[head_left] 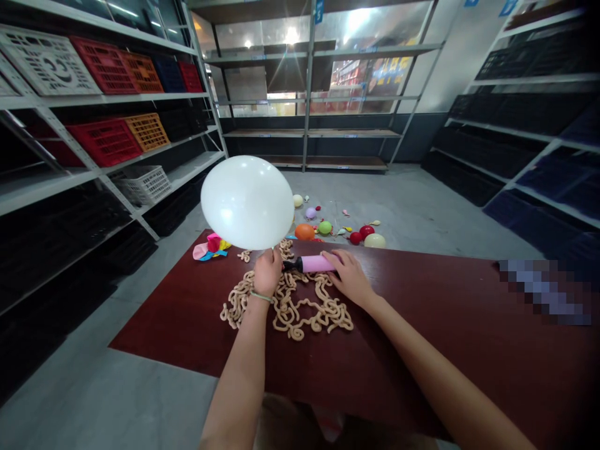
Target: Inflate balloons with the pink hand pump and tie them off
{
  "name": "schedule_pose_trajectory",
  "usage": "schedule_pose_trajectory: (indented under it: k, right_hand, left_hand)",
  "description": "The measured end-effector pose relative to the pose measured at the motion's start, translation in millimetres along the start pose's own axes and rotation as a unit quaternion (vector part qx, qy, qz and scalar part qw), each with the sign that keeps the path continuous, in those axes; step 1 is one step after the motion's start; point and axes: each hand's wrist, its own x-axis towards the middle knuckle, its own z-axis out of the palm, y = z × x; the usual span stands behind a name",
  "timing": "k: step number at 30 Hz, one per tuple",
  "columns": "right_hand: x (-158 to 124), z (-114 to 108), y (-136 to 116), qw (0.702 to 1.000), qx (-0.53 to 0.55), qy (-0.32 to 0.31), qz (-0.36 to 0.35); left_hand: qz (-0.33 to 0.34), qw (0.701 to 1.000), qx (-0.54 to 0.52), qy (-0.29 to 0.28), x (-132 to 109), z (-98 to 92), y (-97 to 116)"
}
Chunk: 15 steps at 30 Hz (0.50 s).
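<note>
A large inflated white balloon [247,201] stands above my left hand [267,273], whose fingers are closed at its neck. The neck itself is mostly hidden by the fingers. Just right of that hand, a pink balloon pump [315,264] with a black nozzle end lies level over the table. My right hand [347,277] grips the pump's right end, fingers over the top. Whether the nozzle touches the balloon cannot be made out. Beneath both hands spreads a tangle of tan, curly, rope-like pieces [296,314].
Deflated coloured balloons [210,247] lie at the far left corner of the dark red table [187,319]. Several small balloons, including an orange balloon [304,232], rest beyond the far edge. Shelves with crates [109,139] line the left. A blurred patch [544,290] covers something at right.
</note>
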Motion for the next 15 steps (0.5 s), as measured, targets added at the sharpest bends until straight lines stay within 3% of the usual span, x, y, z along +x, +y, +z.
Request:
schedule_pose_trajectory:
  k: [3, 6, 11, 15]
  right_hand:
    - [-4, 0, 3, 1.000, 0.005, 0.002, 0.006]
    - [-3, -1, 4, 1.000, 0.008, -0.001, 0.015]
    - [-6, 6, 4, 0.999, -0.001, 0.029, 0.023]
    - [-11, 9, 2, 0.993, -0.009, 0.115, 0.012]
  left_hand:
    - [0.046, 0.985, 0.140, -0.091, -2, 0.8, 1]
    - [0.101, 0.952, 0.256, -0.132, -5, 1.4, 3]
    - [0.140, 0.888, 0.410, -0.155, -5, 1.4, 1]
    - [0.195, 0.817, 0.509, -0.187, -4, 3.2, -9]
